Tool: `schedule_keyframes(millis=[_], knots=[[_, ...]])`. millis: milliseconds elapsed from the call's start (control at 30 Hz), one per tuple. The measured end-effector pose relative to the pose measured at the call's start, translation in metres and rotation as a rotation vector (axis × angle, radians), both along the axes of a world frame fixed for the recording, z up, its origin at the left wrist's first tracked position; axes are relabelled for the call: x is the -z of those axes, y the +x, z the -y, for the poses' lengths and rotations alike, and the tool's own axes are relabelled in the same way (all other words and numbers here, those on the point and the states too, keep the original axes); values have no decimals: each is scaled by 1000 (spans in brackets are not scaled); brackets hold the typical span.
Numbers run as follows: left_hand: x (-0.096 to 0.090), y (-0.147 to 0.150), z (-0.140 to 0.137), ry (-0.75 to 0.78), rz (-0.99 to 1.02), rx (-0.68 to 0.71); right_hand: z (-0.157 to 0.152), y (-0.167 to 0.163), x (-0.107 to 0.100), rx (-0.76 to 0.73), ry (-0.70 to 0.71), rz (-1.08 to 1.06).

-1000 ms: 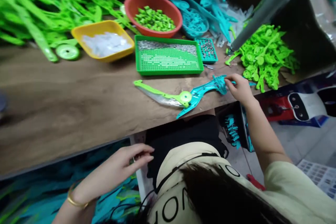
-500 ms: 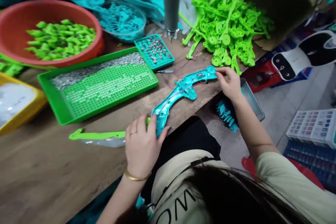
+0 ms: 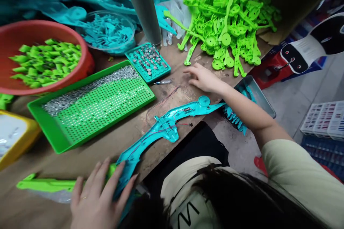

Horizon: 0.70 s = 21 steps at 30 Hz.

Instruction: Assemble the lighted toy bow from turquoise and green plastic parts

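Note:
A long, curved turquoise plastic shell (image 3: 161,124), like one half of a toy bow, lies hollow side up along the table's front edge. Thin red and dark wires run through it, with a small metal spring or coil near its far end. My left hand (image 3: 100,195) grips the near end, thumb on one side and fingers on the other, beside a lime plastic piece. My right hand (image 3: 205,78) is off the shell, fingers apart and empty, low over the table near the lime pile. Near its fingertips lies a thin wire (image 3: 172,93).
A green perforated tray (image 3: 107,111) holds small screws. Behind it are a teal tray of metal bits (image 3: 150,62), a red bowl (image 3: 86,53) and a clear tub (image 3: 129,44). A grey post (image 3: 143,10) rises beside a lime parts pile (image 3: 225,25). A lime strip (image 3: 47,185) lies left.
My right hand has let go of the shell's far end and reached left across the table. The shell and my left hand appear lower and further left; the whole view has shifted.

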<state>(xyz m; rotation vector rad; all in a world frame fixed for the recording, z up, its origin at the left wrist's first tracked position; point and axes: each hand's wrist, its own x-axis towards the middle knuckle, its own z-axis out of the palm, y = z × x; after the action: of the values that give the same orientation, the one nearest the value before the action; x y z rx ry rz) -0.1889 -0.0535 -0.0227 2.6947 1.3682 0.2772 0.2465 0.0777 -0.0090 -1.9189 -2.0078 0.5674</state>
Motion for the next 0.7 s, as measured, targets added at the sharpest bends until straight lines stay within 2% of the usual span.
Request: schedule_keyframes(millis=[167, 300, 400, 533, 633, 700], knots=[[-7, 10, 0, -31, 31, -2, -6, -13, 15, 36, 24, 107], [-5, 33, -5, 1, 59, 31, 0, -7, 13, -56, 46, 79], [-2, 54, -10, 49, 63, 76, -3, 0, 14, -91, 9, 35], [-3, 74, -15, 88, 108, 84, -13, 7, 20, -177, -45, 114], [-4, 82, -18, 108, 124, 71, -10, 12, 10, -134, 42, 153], [-3, 85, -20, 106, 114, 71, -1, 17, -9, -15, 153, 164]])
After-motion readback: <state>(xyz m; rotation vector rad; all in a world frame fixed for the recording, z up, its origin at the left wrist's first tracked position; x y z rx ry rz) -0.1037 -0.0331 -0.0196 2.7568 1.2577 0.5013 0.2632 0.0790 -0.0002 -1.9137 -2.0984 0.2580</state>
